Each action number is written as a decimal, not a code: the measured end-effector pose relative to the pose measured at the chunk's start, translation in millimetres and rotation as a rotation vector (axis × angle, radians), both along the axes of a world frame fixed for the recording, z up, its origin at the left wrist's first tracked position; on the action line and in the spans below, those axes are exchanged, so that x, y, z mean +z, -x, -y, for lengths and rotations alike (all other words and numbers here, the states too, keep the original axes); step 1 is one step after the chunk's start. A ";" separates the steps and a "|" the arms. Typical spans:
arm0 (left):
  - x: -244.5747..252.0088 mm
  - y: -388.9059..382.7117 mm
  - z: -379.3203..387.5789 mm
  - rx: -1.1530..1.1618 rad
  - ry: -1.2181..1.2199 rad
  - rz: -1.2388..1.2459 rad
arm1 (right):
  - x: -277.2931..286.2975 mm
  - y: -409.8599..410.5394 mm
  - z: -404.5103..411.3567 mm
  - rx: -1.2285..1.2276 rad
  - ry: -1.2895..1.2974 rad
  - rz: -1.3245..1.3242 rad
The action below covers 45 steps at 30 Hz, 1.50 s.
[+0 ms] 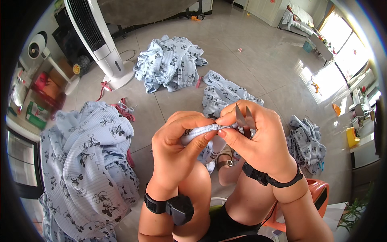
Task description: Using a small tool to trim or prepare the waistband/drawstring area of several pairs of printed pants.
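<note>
My left hand (181, 145) pinches the seamed edge of a pale blue printed garment (198, 130) between thumb and forefinger. Right beside it, the thumb and fingertips of my right hand (257, 133) grip the same edge, almost touching the left fingertips. A pair of metal thread snips (245, 121) is tucked in my right hand, its two pointed blades apart and pointing away from me. The rest of the garment hangs below, over my legs and partly hidden by my hands. Both wrists wear black straps with small devices.
A large heap of printed garments (87, 163) lies at left, another heap (170, 63) ahead. One garment (226, 90) lies just beyond my hands; a folded stack (307, 145) sits at right. A white tower fan (102, 45) stands ahead left, an orange plastic stool (314, 193) beside me.
</note>
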<state>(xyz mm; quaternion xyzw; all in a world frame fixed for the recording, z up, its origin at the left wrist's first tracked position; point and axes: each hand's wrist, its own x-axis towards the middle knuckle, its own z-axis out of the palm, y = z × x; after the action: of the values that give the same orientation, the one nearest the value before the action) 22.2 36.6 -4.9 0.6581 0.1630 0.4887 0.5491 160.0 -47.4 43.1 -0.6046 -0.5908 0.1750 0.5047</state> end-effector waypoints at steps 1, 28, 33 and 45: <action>0.5 -0.1 0.1 0.000 0.002 0.002 | -2.0 -0.6 -1.0 0.006 -0.021 -0.016; -5.8 0.7 -3.7 -0.003 0.044 0.014 | 14.1 8.5 3.0 0.084 0.286 0.063; -4.8 0.3 -2.5 -0.020 0.098 0.031 | 13.5 8.7 3.0 0.072 0.300 0.030; -8.4 0.4 -5.0 0.029 0.064 -0.010 | 15.8 9.0 2.0 0.035 0.348 -0.051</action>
<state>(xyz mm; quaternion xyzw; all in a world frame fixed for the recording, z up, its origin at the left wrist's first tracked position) 21.9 41.6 -13.2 0.6401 0.1907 0.4881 0.5618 150.9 -49.4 58.9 -0.6679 -0.5491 0.2985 0.4042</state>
